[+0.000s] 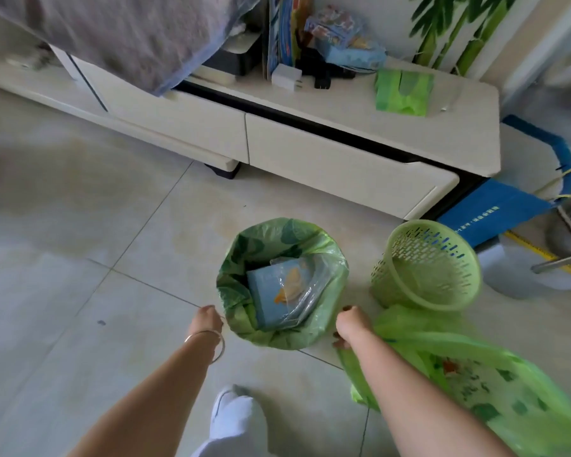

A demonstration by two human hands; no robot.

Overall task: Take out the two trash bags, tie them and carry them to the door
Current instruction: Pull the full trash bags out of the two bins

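A green trash bag [244, 291] lines a bin on the floor, its rim folded over the edge, with a blue box and clear plastic inside. My left hand [206, 319] is at the bag's left rim, fingers curled; whether it pinches the plastic is hidden. My right hand [348, 326] grips the neck of a second green trash bag [495, 384], full and lying on the floor at the lower right. An empty green basket [429, 265] lies tilted beside the lined bin.
A low cream TV cabinet [310, 153] runs across the back, with a pack of green bags [402, 92] and clutter on top. A blue mat [488, 209] and metal legs lie at the right. My white shoe [226, 405] stands on the tiled floor.
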